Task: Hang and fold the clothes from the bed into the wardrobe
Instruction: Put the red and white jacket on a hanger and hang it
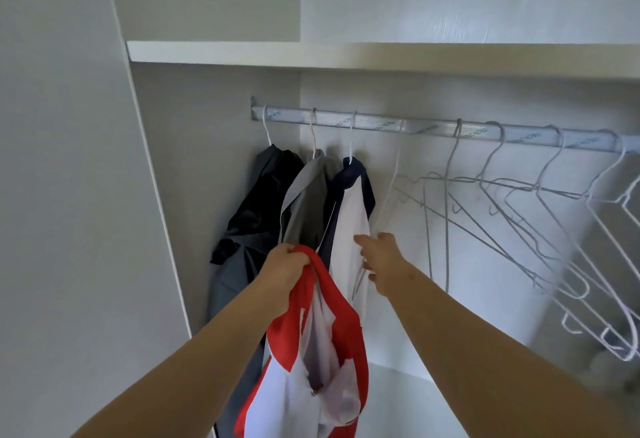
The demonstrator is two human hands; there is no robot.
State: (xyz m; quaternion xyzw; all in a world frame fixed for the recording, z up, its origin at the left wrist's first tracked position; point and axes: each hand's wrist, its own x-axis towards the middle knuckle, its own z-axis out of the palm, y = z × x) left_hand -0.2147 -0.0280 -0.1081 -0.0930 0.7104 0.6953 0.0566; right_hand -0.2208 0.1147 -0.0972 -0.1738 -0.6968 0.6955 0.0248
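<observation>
The wardrobe's side panel [69, 160] stood at far left, smooth, matt and pale grey. A flat white shelf [311, 53] ran across above, and under it hung a ridged metal rail [433, 127] wrapped in printed film.

Three garments hung from thin wire hooks at the rail's left end. The first was a black and charcoal garment [256, 209] of slightly glossy, crumpled cloth. Just beside it was a soft grey garment [304, 202], and next came a navy and white shirt [349, 223] with a smooth white front panel.

Below these, the left hand [287, 271] was clenched around a bunched fold of the red and white garment [311, 351]. That garment hung limp in front of the hung clothes, inside the wardrobe opening. It had broad red bands edging a thin white body and was on no hanger.

The right hand [384, 264] reached in beside the white shirt panel. Its forefinger was stretched out and its other fingers were partly bent at the lower wire of a slim white hanger [391, 178] hooked on the rail. I could not tell whether it actually held that wire.

Further right, a row of bare wire hangers [519, 216], grey and then white, hung tilted and overlapping, their triangular frames tangling toward the right edge.
</observation>
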